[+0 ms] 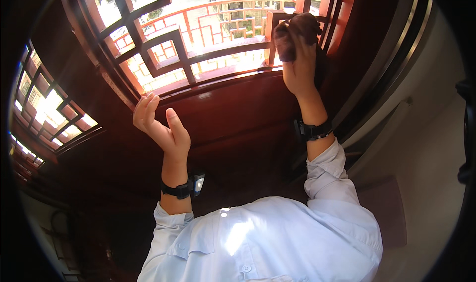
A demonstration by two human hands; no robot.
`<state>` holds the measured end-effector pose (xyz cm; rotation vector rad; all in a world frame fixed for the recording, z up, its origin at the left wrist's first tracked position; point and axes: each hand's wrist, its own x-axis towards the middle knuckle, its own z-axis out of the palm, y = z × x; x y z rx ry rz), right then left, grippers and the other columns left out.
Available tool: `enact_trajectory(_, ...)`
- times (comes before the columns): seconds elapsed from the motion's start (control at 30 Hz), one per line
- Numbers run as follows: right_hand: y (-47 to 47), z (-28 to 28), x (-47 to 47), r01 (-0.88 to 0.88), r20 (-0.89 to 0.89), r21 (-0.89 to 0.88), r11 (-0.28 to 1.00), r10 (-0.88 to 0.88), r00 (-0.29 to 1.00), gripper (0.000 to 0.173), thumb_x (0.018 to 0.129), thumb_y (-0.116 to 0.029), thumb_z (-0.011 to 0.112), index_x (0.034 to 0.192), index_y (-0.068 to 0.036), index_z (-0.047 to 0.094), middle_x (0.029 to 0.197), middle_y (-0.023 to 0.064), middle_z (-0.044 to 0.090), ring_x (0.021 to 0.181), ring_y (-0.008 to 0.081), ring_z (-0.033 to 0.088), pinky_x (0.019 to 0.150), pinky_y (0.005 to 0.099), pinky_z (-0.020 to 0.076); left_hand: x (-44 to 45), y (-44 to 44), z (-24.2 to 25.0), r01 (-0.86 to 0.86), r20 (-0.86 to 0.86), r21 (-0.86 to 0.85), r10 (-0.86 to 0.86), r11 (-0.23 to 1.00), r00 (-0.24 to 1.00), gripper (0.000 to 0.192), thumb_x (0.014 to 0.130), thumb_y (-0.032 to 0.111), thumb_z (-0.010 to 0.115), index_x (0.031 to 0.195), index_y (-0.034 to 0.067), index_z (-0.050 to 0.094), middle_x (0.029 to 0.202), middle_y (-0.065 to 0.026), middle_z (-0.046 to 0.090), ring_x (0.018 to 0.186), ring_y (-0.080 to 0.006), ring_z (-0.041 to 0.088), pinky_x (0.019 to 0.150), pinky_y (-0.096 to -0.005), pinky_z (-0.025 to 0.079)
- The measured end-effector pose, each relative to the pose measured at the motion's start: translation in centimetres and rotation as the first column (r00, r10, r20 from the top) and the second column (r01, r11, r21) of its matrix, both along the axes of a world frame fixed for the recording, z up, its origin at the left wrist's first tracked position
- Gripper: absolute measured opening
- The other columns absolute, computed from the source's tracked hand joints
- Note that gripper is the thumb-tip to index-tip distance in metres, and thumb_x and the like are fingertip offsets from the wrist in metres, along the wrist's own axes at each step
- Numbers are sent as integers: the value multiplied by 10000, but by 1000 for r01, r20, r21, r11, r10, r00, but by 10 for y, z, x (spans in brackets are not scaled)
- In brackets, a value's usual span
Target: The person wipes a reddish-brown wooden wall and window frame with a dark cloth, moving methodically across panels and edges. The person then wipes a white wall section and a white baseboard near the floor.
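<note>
My right hand (301, 66) holds a dark, bunched cloth (297, 31) against the right side of a wooden window lattice (182, 55). Part of the cloth hangs down in shadow beside the hand. My left hand (160, 124) is raised with fingers apart and nothing in it, near the lower left corner of the window frame (130, 100). Whether its fingertips touch the frame I cannot tell. Between the hands runs a glossy dark red wooden panel (223, 100) under the lattice.
A second lattice window (48, 103) stands at the left. Outside, a red railing (208, 8) runs past the opening. On the right is a pale wall (427, 133) with a dull purple flat object (386, 211) near it. Both wrists wear black strapped devices (316, 130).
</note>
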<state>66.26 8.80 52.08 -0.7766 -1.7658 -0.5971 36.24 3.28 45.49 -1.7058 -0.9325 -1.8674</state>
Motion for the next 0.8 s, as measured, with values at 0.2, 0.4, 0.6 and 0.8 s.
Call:
enact_trajectory(0.2, -14, -51, -78, 29, 211, 22, 999, -33, 977, 211, 748, -165, 648, 914, -39, 683, 972, 114, 627, 1282, 353, 484, 1121, 521, 278, -12, 0, -5, -8, -38, 1, 8, 1000, 999, 345, 925, 86, 499, 1262, 21, 464, 1254, -126, 479, 1230, -287, 404, 1060, -430, 311)
enact_trajectory(0.4, -33, -54, -16, -213, -649, 220, 952, 306, 697, 402, 1014, -214, 373, 1306, 58, 420, 1112, 138, 500, 841, 169, 533, 708, 289, 484, 19, 5, -10, 105, -131, -52, -111, 993, 985, 319, 897, 118, 549, 1205, 47, 500, 1223, -130, 490, 1194, -301, 418, 1034, -447, 310)
enact_trajectory(0.6, -24, -87, 76, 336, -256, -92, 937, -348, 902, 628, 895, -152, 507, 1438, 73, 286, 1408, 300, 363, 1231, 400, 458, 1073, 449, 329, 105, 12, -9, 278, -186, -65, -285, 958, 940, 314, 877, 113, 574, 1185, 64, 539, 1226, -115, 488, 1193, -316, 413, 1023, -434, 333)
enact_trajectory(0.8, -22, -87, 83, 218, -82, -46, 975, -221, 972, 524, 797, -174, 605, 1310, -89, 540, 1352, 239, 449, 1203, 457, 468, 988, 512, 403, 171, 7, -3, 351, -314, -117, -370, 929, 875, 323, 809, 56, 626, 1131, 80, 608, 1246, -109, 490, 1211, -340, 405, 1023, -428, 346)
